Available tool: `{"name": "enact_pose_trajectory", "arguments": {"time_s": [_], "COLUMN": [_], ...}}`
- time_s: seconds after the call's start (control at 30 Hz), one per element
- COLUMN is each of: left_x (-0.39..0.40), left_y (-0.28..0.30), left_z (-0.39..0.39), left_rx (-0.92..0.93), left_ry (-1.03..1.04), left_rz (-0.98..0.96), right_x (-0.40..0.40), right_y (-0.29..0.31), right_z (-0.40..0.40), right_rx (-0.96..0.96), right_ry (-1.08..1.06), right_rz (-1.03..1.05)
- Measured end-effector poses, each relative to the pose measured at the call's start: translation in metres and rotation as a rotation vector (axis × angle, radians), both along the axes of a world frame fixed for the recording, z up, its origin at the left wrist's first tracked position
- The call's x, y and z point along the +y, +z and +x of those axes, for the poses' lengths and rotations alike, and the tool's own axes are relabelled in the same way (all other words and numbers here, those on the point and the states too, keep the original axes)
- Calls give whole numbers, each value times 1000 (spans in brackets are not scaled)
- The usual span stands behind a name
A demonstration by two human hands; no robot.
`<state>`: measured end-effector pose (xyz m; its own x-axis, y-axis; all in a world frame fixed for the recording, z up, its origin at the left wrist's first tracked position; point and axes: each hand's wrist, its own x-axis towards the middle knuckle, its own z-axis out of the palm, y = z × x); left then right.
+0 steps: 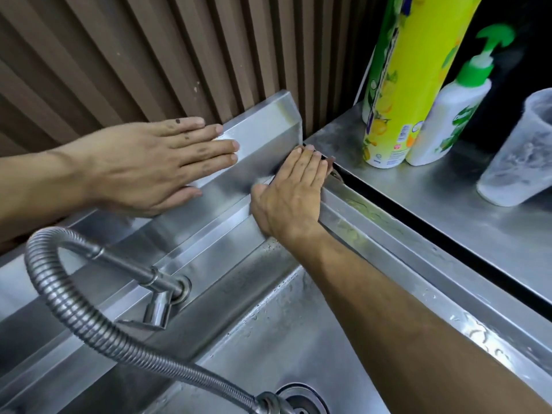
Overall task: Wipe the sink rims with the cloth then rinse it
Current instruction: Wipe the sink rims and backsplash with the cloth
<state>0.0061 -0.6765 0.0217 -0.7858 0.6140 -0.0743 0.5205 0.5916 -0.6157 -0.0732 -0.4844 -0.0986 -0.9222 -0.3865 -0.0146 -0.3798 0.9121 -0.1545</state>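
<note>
My right hand (294, 192) lies flat on the back right corner of the steel sink rim (388, 234), pressing down on the cloth (264, 185). Only a grey wisp of cloth shows by the thumb, and a brownish edge peeks out past the fingertips; the rest is hidden under the palm. Against the upright backsplash (268, 127) to the left, my left hand (155, 162) rests flat with straight fingers and seems to hold nothing. White patches at its edges may be glare. Water drops dot the basin (268, 339) below.
A flexible metal faucet hose (74, 309) arcs over the basin toward the drain (301, 398). On the steel counter (448, 210) to the right stand a yellow bottle (412, 85), a white pump bottle (448, 115) and a tilted plastic cup (519, 150). A brown slatted wall (119, 55) is behind.
</note>
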Motion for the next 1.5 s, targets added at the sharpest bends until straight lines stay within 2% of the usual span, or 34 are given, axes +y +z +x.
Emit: {"name": "enact_pose_trajectory", "arguments": {"time_s": [0.13, 0.3, 0.43, 0.63, 0.8, 1.0, 1.1, 1.2, 1.37, 1.5], "left_x": [20, 31, 34, 36, 38, 42, 42, 42, 44, 45], "left_y": [-5, -3, -8, -9, -9, -12, -13, -11, -11, -10], "left_z": [-29, -61, -64, -63, -64, -64, -64, -64, -63, -64], "left_rx": [-11, -49, -55, -34, -19, -9, -14, -27, -17, -24], "left_ry": [-1, 7, 38, 51, 59, 74, 85, 87, 84, 81], "left_rz": [-11, -64, -81, -70, -59, -36, -23, -11, -11, -33], "right_x": [5, 19, 15, 12, 16, 34, 33, 22, 12, 23], "right_y": [5, -11, -6, -8, -4, -14, -12, -5, -15, -20], "right_z": [-7, 10, 0, 36, -12, 11, -3, 16, 89, 84], "right_rx": [-3, 81, 64, 9, 94, 103, 106, 23, -34, 11], "right_ry": [-23, 169, 55, 199, 34, 245, 211, 176, 467, 680], "right_rz": [-15, -79, -77, -138, -49, -109, -69, -83, -238, -178]}}
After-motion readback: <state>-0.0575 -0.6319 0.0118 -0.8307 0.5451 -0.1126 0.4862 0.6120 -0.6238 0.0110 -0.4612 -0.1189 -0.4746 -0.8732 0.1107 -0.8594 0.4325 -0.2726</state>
